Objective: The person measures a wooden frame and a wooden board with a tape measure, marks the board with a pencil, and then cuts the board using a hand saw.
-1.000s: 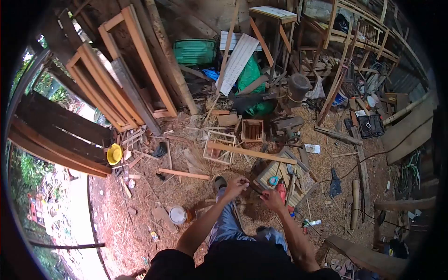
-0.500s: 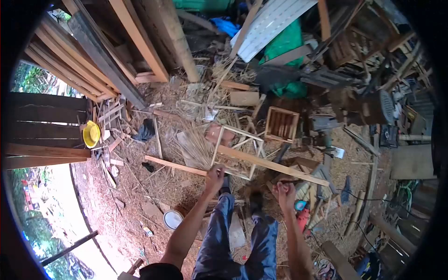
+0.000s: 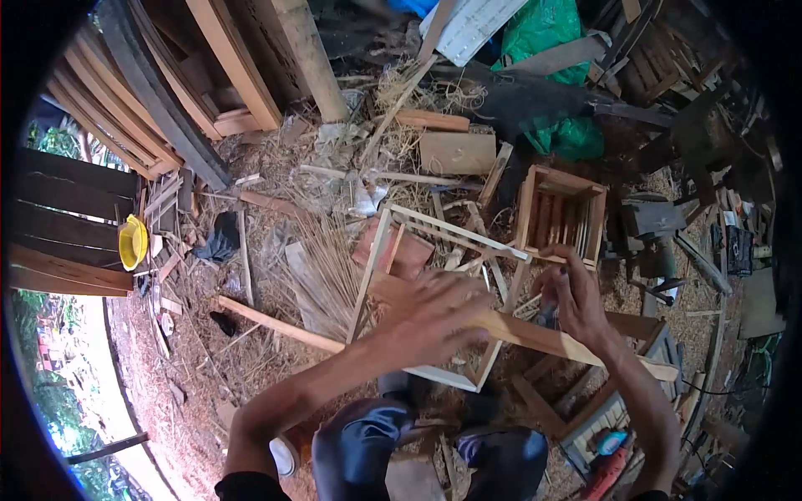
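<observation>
The pale wood frame [image 3: 459, 232] is in front of the person's knees [image 3: 361, 438], with 1 long board [image 3: 560, 339] across it. The left hand [image 3: 430, 313] spreads loose over the board. The right hand [image 3: 575, 294] curls near a frame corner; I can't tell if it's holding anything. 1 slatted box [image 3: 528, 209] is just beyond.

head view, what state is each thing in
left hand: open, fingers spread, blurred
right hand: fingers curled, grip unclear
pale frame: four-sided, middle open
wooden plank: crossing the frame, partly covered
slatted crate: open side showing
yellow basin: open
green sheet: crumpled
</observation>
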Motion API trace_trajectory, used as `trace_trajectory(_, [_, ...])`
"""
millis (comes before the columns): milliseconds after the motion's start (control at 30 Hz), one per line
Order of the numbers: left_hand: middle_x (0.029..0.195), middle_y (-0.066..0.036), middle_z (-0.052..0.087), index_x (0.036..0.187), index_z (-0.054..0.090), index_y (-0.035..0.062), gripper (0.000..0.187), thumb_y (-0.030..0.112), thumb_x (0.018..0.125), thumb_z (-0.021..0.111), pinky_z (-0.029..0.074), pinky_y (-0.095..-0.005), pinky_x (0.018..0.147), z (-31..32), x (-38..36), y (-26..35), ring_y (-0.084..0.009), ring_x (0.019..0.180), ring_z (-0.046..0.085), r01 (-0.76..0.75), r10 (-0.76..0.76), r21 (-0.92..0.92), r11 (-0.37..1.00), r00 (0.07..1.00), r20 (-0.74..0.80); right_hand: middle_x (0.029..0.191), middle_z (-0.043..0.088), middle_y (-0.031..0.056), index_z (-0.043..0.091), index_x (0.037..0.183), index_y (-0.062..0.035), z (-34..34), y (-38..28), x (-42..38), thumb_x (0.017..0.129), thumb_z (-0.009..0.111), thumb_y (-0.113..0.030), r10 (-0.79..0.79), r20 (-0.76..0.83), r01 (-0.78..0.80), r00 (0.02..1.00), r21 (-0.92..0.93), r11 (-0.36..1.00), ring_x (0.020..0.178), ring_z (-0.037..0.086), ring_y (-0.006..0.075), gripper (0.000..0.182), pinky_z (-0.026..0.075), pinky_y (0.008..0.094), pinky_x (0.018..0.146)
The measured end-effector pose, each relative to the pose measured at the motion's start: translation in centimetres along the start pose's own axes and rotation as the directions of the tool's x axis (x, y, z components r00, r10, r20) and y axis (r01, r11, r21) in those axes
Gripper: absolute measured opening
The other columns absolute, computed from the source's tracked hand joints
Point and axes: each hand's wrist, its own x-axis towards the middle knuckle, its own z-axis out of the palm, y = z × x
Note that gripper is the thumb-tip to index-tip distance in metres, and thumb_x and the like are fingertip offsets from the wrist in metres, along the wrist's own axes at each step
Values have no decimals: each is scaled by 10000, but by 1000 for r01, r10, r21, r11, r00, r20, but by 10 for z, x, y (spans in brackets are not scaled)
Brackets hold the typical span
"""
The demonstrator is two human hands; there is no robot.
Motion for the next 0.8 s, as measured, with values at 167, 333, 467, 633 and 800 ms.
trace_trajectory(167, [1121,-129,556,1196,560,63,529,415,818,677,387,-429,951,31,12,4,-311,1069,513,-263,258,85,961,964,63,572,483,26,559,1210,-62,0,-24,10,1019,410,-247,-108,4,108,994,-61,992,516,460,76,304,399,269,502])
trace_trajectory(333, [1141,-141,544,1216,542,75,632,434,734,739,397,-431,926,31,1,9,-324,1047,509,-195,158,158,968,963,217,576,480,22,615,1116,-38,-17,-37,11,991,484,-201,-361,-134,306,923,-315,898,533,438,54,244,372,243,495])
trace_trajectory(467, [1149,-139,532,1212,534,59,670,382,676,772,397,-425,921,39,-12,1,-327,1080,505,-236,230,115,965,971,64,644,576,4,627,1065,-8,1,-49,-34,986,500,-216,-100,-313,135,944,92,987,588,500,39,256,386,222,518])
trace_trajectory(633, [1232,-121,522,1252,511,43,661,314,701,757,371,-409,988,42,-13,6,-288,1174,476,-237,215,179,955,968,132,810,626,28,629,1059,-9,36,-22,-95,940,570,-109,-163,-240,205,957,164,965,742,566,78,166,464,238,665])
trace_trajectory(800, [1195,-106,555,1239,529,38,599,315,745,725,373,-397,966,63,-14,-1,-267,1148,507,-230,228,166,959,973,33,847,652,42,646,1050,-14,48,5,-104,891,642,-139,-76,-275,87,958,27,996,779,571,100,202,473,255,697])
